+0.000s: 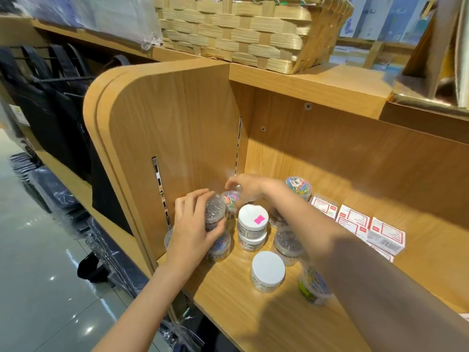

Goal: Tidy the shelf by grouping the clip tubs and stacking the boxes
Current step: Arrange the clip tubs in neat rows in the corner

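Left hand (193, 224) curls round clear tub (214, 212) of silver clips, atop another tub at shelf's (253, 313) left wall. Right hand (245, 185) reaches to rear corner, fingers curled over tub of coloured clips (231, 199). White-lidded tubs (253, 219) stacked centre. White-red boxes (355, 222) lie right.

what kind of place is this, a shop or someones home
Most likely a stationery shop. The wooden display shelf holds many identical clip tubs and labelled, barcoded small boxes, one tub lid carries a pink sticker, and plastic-wrapped bags sit on the neighbouring rack.
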{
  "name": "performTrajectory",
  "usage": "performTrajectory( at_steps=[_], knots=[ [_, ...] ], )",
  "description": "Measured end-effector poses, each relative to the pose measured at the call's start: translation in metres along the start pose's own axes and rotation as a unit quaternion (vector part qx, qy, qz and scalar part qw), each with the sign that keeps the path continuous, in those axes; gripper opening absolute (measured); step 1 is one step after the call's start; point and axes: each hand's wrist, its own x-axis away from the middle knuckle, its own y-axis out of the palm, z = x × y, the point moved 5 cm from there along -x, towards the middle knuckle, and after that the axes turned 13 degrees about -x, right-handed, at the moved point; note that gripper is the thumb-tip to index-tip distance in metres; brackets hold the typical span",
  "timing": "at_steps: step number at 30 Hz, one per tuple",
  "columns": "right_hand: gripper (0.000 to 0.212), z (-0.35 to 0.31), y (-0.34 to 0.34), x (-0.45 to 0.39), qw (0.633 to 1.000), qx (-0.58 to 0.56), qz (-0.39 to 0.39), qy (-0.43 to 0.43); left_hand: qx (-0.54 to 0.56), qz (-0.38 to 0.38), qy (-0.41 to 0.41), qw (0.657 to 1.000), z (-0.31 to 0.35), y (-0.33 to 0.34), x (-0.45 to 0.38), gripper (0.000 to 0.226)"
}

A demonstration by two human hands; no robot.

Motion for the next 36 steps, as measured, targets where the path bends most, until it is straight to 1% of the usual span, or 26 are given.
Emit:
performTrajectory(
  at_steps=[1, 3, 8, 12, 15, 17, 19, 21, 25, 28, 32, 34, 36],
  knots=[
    [0.067, 0.003, 0.002, -0.001, 1.0, 0.013, -0.005, 0.002, -0.001, 0.0, -0.001, 1.0, 0.0, 0.0, 0.0, 0.054],
    [0.065, 0.006, 0.005, -0.003, 1.0, 0.01, 0.015, -0.001, -0.003, -0.001, -0.002, 1.0, 0.0, 0.0, -0.001, 0.054],
    [0.061, 0.005, -0.002, 0.001, 0.997, 0.013, 0.064, -0.043, -0.001, 0.002, 0.0, 1.0, 0.0, 0.0, -0.001, 0.054],
    [0.064, 0.001, -0.034, 0.028, 0.992, -0.017, 0.106, -0.071, 0.004, 0.0, 0.003, 1.0, -0.001, 0.001, 0.0, 0.055],
    [0.062, 0.002, -0.064, 0.05, 0.99, 0.024, 0.133, -0.045, 0.003, 0.0, 0.0, 1.0, -0.001, 0.002, 0.0, 0.055],
    [0.065, 0.008, -0.065, 0.053, 0.993, 0.059, 0.105, -0.001, 0.004, -0.002, -0.002, 1.0, -0.002, 0.003, 0.0, 0.056],
    [0.067, 0.02, -0.051, 0.049, 0.996, 0.056, 0.058, 0.046, 0.007, -0.004, -0.006, 1.0, -0.003, 0.004, 0.001, 0.056],
    [0.065, 0.026, -0.037, 0.045, 0.995, 0.054, 0.047, 0.063, 0.007, -0.003, -0.008, 1.0, -0.003, 0.004, 0.0, 0.057],
    [0.056, 0.023, -0.033, 0.047, 0.979, 0.163, 0.112, 0.037, 0.004, -0.002, -0.005, 1.0, -0.002, 0.005, 0.0, 0.056],
    [0.05, 0.024, -0.032, 0.047, 0.978, 0.165, 0.13, 0.014, 0.004, -0.003, -0.008, 1.0, -0.003, 0.005, 0.0, 0.057],
    [0.032, 0.024, -0.029, 0.05, 0.98, 0.153, 0.12, -0.03, 0.002, -0.001, -0.005, 1.0, -0.003, 0.006, 0.001, 0.057],
    [0.029, 0.023, -0.03, 0.053, 0.982, 0.145, 0.109, -0.051, 0.006, 0.0, -0.007, 1.0, -0.004, 0.006, 0.001, 0.058],
    [0.029, 0.024, -0.033, 0.055, 0.985, 0.134, 0.093, -0.054, 0.005, 0.0, -0.006, 1.0, -0.004, 0.007, 0.001, 0.058]
  ],
)
